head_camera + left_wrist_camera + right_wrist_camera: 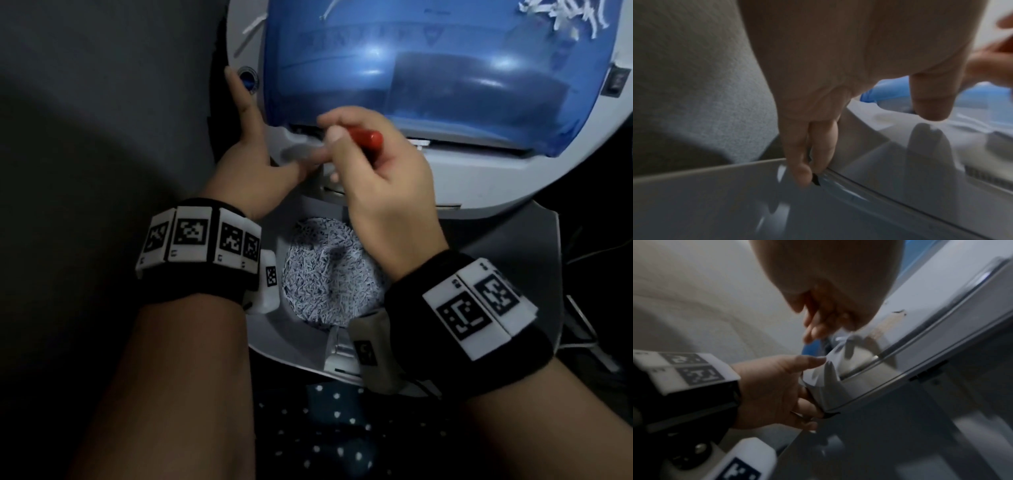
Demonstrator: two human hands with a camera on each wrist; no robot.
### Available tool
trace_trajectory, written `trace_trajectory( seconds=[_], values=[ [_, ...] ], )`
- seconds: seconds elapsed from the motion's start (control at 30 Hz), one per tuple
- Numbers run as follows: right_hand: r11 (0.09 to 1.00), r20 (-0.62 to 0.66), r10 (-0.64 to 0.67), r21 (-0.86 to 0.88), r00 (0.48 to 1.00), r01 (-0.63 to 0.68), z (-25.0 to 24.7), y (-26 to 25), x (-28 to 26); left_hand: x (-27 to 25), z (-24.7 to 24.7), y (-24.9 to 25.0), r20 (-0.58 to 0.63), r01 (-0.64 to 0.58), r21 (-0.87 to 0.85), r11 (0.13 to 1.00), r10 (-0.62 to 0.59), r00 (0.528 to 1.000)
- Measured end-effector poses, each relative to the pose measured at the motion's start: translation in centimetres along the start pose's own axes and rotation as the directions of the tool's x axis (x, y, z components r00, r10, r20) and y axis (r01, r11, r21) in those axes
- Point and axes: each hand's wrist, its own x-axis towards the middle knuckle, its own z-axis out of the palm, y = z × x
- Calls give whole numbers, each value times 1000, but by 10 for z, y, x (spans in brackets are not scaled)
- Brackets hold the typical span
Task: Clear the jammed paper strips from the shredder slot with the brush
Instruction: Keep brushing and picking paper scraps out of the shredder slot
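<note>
The shredder head (479,178) is grey with a blue see-through cover (411,61) and lies tilted over its bin. My left hand (246,164) grips the head's left corner, thumb on top and fingers underneath, as the right wrist view shows at the left hand (772,386). My right hand (376,178) holds a red-handled brush (368,138) at the left end of the slot (421,142) under the cover's front edge. The bristles are hidden behind my fingers. A bit of white paper shows in the slot.
Below the head, the grey bin (263,329) holds a heap of shredded paper (329,274). Loose white strips (565,17) lie on the cover at the far right. A black switch (616,82) sits on the head's right side. Dotted dark cloth (335,428) lies nearest me.
</note>
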Motion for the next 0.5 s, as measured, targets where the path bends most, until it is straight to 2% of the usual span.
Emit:
trace_trajectory(
  seconds=[0.07,0.17,0.2,0.27,0.33,0.4,0.43,0.5],
  values=[
    [996,15,32,-83,999,-30,-3,4,1,-1,0,0,3,-2,5,1000,2,1000],
    [972,-126,-21,-233,992,-9,-10,5,-2,-1,0,-1,4,-11,23,1000,11,1000],
    [971,-194,-61,-240,979,13,-12,2,-3,-1,0,-1,8,-10,19,1000,10,1000],
    [988,-287,-93,-145,954,53,-13,-4,-2,0,0,-2,11,-8,13,1000,7,1000],
    [997,-226,-76,-19,971,74,-10,-9,-1,-1,0,0,13,-5,5,1000,5,1000],
    [996,-50,-36,74,998,40,-4,-7,-1,-2,0,0,9,3,9,1000,-3,1000],
    [996,20,8,86,1000,-10,-2,-3,0,-2,0,1,9,5,14,1000,-5,1000],
    [997,14,80,-15,997,-80,-3,3,1,-3,0,3,15,-11,24,1000,11,1000]
  ],
)
